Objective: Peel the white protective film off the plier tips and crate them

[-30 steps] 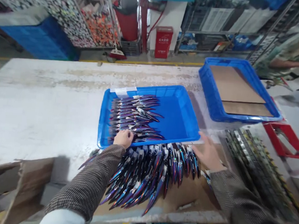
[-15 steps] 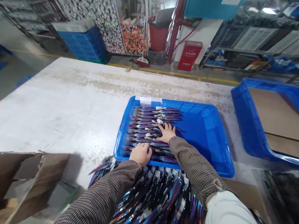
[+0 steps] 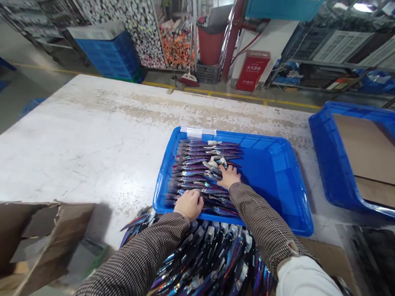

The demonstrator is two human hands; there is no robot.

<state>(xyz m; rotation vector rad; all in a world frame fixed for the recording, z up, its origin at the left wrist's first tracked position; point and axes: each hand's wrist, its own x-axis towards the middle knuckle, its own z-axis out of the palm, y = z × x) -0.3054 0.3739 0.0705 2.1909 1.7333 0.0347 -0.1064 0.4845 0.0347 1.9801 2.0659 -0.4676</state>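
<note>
Slim, tapered, iridescent purple pieces (image 3: 191, 169) lie side by side in a blue plastic tray (image 3: 267, 207); some carry white tags or wrapping. My right hand (image 3: 229, 177) rests over the middle of the row, fingers apart and touching the pieces near some white wrapping (image 3: 218, 161). Closer to the tray's near edge, my left hand (image 3: 189, 205) has its fingers curled down onto the nearest pieces; what they hold, if anything, is hidden. A heap of similar shiny dark pieces (image 3: 210, 257) lies in front of the tray, partly under my forearms.
A second blue tray (image 3: 331, 175) with cardboard inside stands at the right. An open, torn cardboard box (image 3: 66, 233) sits at the near left of the white worktable (image 3: 93, 136). Beyond the table are stacked blue crates (image 3: 112, 56), a red box (image 3: 253, 70) and loaded shelves.
My right hand has shifted slightly right along the pieces, and the white wrapping beside its fingers is more raised. The whole view has moved slightly; my left hand stays at the near pieces.
</note>
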